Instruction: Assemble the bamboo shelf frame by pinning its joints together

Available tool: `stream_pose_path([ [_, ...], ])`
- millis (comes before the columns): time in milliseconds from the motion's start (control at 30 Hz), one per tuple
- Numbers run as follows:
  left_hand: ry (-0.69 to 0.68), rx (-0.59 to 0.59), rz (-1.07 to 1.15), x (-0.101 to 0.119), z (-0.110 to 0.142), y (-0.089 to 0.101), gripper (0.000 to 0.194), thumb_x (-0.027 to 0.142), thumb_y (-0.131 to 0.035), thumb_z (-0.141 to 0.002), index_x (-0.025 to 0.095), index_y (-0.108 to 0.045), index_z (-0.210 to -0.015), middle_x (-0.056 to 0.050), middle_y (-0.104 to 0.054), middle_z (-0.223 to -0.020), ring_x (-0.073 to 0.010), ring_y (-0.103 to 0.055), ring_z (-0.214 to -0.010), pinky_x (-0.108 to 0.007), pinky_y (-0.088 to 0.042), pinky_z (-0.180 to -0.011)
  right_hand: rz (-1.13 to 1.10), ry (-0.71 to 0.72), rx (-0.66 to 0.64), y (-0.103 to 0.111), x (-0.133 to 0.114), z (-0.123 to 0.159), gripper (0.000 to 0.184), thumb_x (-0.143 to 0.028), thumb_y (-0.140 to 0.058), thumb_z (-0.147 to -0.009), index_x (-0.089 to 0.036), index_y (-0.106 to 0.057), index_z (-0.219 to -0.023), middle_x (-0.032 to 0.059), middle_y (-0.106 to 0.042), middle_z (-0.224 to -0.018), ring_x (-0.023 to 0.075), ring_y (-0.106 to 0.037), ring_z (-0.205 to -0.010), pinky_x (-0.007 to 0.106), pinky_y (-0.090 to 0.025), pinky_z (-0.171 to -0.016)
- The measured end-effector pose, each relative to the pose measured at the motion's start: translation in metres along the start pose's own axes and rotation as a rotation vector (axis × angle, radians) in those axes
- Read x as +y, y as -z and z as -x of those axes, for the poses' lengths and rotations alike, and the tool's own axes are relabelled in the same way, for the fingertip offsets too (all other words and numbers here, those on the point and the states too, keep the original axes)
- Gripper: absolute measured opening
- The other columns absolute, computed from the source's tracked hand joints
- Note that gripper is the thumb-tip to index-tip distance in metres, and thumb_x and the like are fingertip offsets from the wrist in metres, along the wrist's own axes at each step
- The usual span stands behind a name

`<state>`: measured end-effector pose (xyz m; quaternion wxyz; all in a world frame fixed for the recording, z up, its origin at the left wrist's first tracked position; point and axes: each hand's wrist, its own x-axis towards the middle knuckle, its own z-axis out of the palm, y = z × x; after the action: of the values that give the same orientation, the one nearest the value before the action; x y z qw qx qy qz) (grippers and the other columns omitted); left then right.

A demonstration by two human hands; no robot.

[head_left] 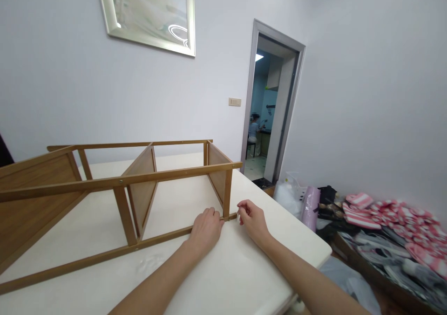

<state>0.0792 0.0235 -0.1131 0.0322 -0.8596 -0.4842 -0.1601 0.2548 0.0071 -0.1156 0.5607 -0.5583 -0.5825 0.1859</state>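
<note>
A brown wooden shelf rack (174,170) lies on its side across the white table (244,268), its shelf boards standing upright between the long rails. My left hand (206,226) is closed over the near lower rail, close to its right end. Just past it, my right hand (252,219) is at the tip of the same rail, fingers curled in a pinch. A small whitish piece shows at those fingertips, too little of it to name. On the table, left of my left forearm, lies something clear and shiny (150,263), perhaps thin plastic.
Right of the table are a purple roll (310,210), white plastic bags (288,198), and a heap of pink-and-white striped cloth (391,212). A doorway (256,96) opens behind, with a seated person (254,131) in the far room. A framed picture (150,12) hangs on the wall.
</note>
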Motion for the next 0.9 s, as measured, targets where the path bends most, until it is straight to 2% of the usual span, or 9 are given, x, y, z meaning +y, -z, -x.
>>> stream_pose_path([
  [200, 0.015, 0.066, -0.031, 0.003, 0.002, -0.009, 0.024, 0.023, -0.04, -0.096, 0.014, -0.063, -0.095, -0.011, -0.066, -0.094, -0.0243, -0.06, -0.092, -0.036, -0.042, -0.077, 0.085, 0.057, -0.015, 0.002, -0.001, 0.001, 0.023, -0.041, -0.056, -0.081, -0.02, -0.061, -0.076, -0.001, -0.062, -0.056, 0.0153, -0.056, -0.051, 0.028, -0.045, -0.054],
  [433, 0.055, 0.148, -0.035, 0.003, 0.0, -0.01, 0.028, 0.022, -0.034, -0.099, 0.015, -0.06, -0.091, -0.009, -0.067, -0.088, -0.023, -0.061, -0.083, -0.037, -0.039, -0.075, 0.056, 0.099, 0.013, 0.004, -0.001, 0.005, 0.034, -0.053, -0.059, -0.082, -0.02, -0.061, -0.075, 0.0014, -0.064, -0.062, 0.0158, -0.057, -0.053, 0.029, -0.047, -0.053],
  [633, 0.05, 0.202, -0.012, 0.003, 0.0, -0.011, 0.023, 0.022, -0.037, -0.098, 0.016, -0.057, -0.088, -0.008, -0.064, -0.085, -0.0224, -0.06, -0.079, -0.036, -0.038, -0.073, 0.163, 0.237, -0.029, 0.011, -0.01, 0.027, 0.026, -0.044, -0.058, -0.087, -0.021, -0.064, -0.076, 0.0021, -0.066, -0.067, 0.0152, -0.058, -0.058, 0.026, -0.047, -0.051],
  [767, 0.01, 0.261, -0.002, 0.002, 0.003, -0.011, 0.013, 0.026, -0.049, -0.093, 0.016, -0.057, -0.089, -0.009, -0.063, -0.086, -0.0242, -0.057, -0.081, -0.037, -0.038, -0.076, 0.194, 0.31, -0.056, 0.015, -0.015, 0.043, 0.02, -0.037, -0.058, -0.087, -0.021, -0.064, -0.077, 0.0022, -0.066, -0.07, 0.0148, -0.058, -0.059, 0.023, -0.046, -0.046],
  [833, -0.018, 0.271, -0.007, 0.001, 0.003, -0.01, 0.01, 0.019, -0.048, -0.09, 0.016, -0.057, -0.088, -0.009, -0.063, -0.085, -0.0242, -0.056, -0.081, -0.038, -0.037, -0.077, 0.198, 0.303, -0.055, 0.014, -0.017, 0.046, 0.02, -0.037, -0.058, -0.087, -0.021, -0.064, -0.077, 0.0022, -0.066, -0.069, 0.0149, -0.059, -0.059, 0.023, -0.046, -0.045],
  [900, -0.041, 0.266, -0.013, -0.001, 0.003, -0.011, 0.018, 0.007, -0.042, -0.088, 0.016, -0.058, -0.087, -0.009, -0.062, -0.083, -0.0231, -0.055, -0.079, -0.038, -0.036, -0.076, 0.187, 0.269, -0.051, 0.014, -0.017, 0.045, 0.021, -0.039, -0.058, -0.087, -0.021, -0.063, -0.077, 0.0025, -0.066, -0.069, 0.0155, -0.059, -0.06, 0.024, -0.046, -0.045],
])
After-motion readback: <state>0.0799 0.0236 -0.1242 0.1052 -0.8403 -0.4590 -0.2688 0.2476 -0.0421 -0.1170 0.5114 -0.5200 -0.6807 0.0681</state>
